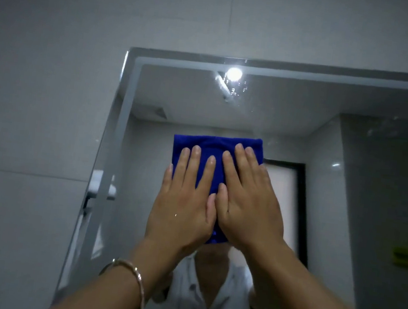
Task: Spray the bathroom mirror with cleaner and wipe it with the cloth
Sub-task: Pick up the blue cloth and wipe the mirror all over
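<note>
A folded blue cloth point(214, 145) lies flat against the bathroom mirror point(291, 124), roughly at the mirror's middle height and left of its centre. My left hand point(181, 203) presses on the cloth's left half with fingers spread upward; a thin bracelet circles that wrist. My right hand point(245, 203) presses flat on the right half, its thumb touching the left hand. Droplets and streaks of spray glint on the glass above the cloth, near the reflected ceiling light. No spray bottle is in view.
Grey wall tiles point(36, 108) surround the mirror on the left and above. The mirror's left edge point(111, 143) runs down beside my left hand. The glass reflects a person in a white shirt, a dark-framed door and a yellow-green item point(406, 256) at right.
</note>
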Demonstrator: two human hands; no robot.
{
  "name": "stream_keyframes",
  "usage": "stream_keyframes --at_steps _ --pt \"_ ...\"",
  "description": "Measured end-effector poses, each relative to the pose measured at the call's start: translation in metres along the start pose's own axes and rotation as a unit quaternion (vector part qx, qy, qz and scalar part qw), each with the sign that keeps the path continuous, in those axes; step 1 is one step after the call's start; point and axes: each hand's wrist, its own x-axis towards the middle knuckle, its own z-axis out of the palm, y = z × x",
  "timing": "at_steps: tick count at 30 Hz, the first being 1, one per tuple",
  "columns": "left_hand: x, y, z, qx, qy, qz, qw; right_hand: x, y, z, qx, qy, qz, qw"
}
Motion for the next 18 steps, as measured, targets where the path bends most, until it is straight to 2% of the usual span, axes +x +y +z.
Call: stream_keyframes --at_steps 4,9,14,18 --pt "-0.014 0.009 0.006 0.010 0.005 0.001 1.000 -0.015 0.007 0.002 -0.001 0.010 -0.016 1.000" --pt "0.011 -0.004 -0.002 0.031 -0.014 0.049 0.998 0.003 0.012 -0.001 -0.009 -0.005 -0.043 0.999" --pt "0.117 -0.034 -0.018 0.021 -0.053 0.028 0.998 0.107 0.021 -0.014 0.012 -0.024 -0.027 0.999" --pt "0.207 -0.056 -0.036 0.047 -0.076 0.053 0.995 0.187 0.032 -0.021 0.007 -0.007 -0.003 1.000"
